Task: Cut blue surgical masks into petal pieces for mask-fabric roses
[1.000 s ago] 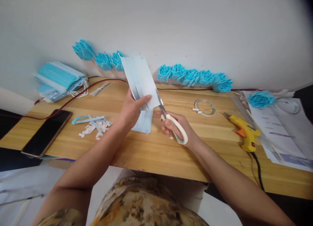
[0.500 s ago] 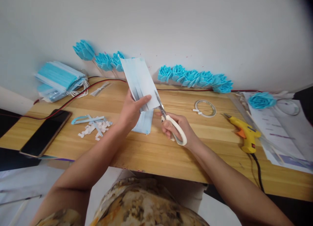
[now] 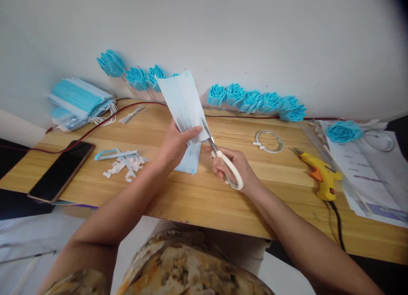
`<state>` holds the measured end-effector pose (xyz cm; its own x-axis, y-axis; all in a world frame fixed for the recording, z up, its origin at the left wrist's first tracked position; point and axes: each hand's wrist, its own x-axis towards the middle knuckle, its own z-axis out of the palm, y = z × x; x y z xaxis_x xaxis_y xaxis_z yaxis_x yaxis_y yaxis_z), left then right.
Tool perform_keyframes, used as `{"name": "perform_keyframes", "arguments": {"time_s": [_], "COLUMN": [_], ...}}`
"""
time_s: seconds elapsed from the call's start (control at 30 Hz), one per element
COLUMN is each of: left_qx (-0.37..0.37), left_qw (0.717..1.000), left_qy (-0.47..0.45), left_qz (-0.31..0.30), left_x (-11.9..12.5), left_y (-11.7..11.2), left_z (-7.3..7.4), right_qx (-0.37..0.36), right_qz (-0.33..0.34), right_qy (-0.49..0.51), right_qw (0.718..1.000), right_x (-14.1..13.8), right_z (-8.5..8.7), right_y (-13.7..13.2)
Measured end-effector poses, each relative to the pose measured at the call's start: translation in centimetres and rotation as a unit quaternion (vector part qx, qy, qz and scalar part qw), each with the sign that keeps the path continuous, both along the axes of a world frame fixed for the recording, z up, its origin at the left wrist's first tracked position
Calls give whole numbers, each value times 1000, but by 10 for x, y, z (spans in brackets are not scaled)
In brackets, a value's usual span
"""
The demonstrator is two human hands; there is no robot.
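Observation:
Above the middle of the table, my left hand [image 3: 177, 144] grips a light blue face mask sheet [image 3: 182, 97] near its lower end, thumb on top. The sheet tilts up toward the wall. My right hand [image 3: 234, 167] is closed around the white handles of a pair of scissors [image 3: 234, 171]. Their metal blades point up and left, against the sheet's lower right edge. Whether the blades are fully closed is hard to make out. Beneath my left hand, more light blue mask fabric [image 3: 190, 160] lies on the wood, partly covered.
Blue fabric flowers [image 3: 251, 100] line the wall. At left are a mask stack [image 3: 79, 97], a phone [image 3: 62, 171] and white scraps [image 3: 123, 167]. A tape roll [image 3: 270, 142], a yellow glue gun [image 3: 323, 176] with its cord and printed paper [image 3: 366, 171] lie right. A red-black wire [image 3: 140, 103] crosses the back.
The mask sheet has bent and shifted slightly to the right with my left hand. My right hand stays almost in place with the scissors at the sheet's edge. The view has shifted slightly.

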<state>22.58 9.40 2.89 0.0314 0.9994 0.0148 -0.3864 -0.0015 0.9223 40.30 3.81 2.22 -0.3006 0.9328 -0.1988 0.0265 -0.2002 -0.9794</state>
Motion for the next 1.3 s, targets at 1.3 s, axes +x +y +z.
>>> {"name": "perform_keyframes", "arguments": {"time_s": [1.3], "left_qx": [16], "left_qw": [998], "left_qy": [63], "left_qz": [23], "left_x": [6], "left_y": [-7], "left_z": [-3], "right_qx": [77], "right_qz": [68], "right_qy": [-22], "right_qw": [994], "right_x": [7], "right_z": [-4], "right_y": [8]}}
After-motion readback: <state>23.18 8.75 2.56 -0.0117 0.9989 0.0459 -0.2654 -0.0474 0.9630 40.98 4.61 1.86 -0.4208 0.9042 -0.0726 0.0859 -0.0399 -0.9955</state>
